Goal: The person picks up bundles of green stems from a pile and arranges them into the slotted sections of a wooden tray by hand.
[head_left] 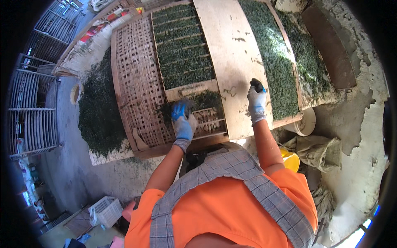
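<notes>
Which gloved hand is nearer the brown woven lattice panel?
Left. The blue-and-grey-gloved left hand is by the right edge of the brown woven lattice panel; the grey-and-black-gloved right hand is farther right, over the long pale flat board.

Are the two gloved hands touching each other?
Apart. The head view shows a plain gap: part of the pale board lies between the left hand and the right hand.

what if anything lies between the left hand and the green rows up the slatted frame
A pale wooden strip lies across the slatted frame, between the left hand and the green rows; nothing else visible stands in between.
</notes>
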Tool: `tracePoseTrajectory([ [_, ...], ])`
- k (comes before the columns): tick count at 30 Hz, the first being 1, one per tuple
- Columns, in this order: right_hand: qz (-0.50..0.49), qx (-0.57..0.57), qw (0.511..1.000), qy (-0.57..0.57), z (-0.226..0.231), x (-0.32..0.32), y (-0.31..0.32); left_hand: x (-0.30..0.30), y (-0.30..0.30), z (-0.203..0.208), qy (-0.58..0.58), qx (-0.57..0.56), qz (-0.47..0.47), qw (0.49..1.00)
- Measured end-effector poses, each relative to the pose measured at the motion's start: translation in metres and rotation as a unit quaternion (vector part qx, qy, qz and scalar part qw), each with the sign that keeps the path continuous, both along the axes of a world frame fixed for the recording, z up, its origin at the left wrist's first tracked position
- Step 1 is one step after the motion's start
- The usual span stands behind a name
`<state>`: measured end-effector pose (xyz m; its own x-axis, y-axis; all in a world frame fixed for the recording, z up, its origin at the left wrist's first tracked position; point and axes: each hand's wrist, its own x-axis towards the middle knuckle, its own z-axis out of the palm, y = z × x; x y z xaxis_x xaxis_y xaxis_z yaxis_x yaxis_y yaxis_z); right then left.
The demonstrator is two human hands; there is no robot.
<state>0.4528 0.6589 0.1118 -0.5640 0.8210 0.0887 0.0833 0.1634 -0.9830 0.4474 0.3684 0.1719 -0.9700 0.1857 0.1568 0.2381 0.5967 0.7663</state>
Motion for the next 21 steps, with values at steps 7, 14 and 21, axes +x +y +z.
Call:
tracePoseTrajectory([
  [7, 0.464, 0.427, 0.770, -0.094, 0.030, 0.023, -0.089, -0.016, 0.034, 0.007, 0.209, -0.305, -0.330, 0.868],
  [14, 0.206, -0.141, 0.967, -0.050, 0.052, 0.042, -0.006, -0.007, 0.020, 0.022, 0.227, -0.438, -0.344, 0.799],
  [21, 0.219, -0.048, 0.952, -0.208, 0.044, 0.027, -0.009, -0.024, 0.006, -0.017, 0.164, -0.351, -0.332, 0.860],
])
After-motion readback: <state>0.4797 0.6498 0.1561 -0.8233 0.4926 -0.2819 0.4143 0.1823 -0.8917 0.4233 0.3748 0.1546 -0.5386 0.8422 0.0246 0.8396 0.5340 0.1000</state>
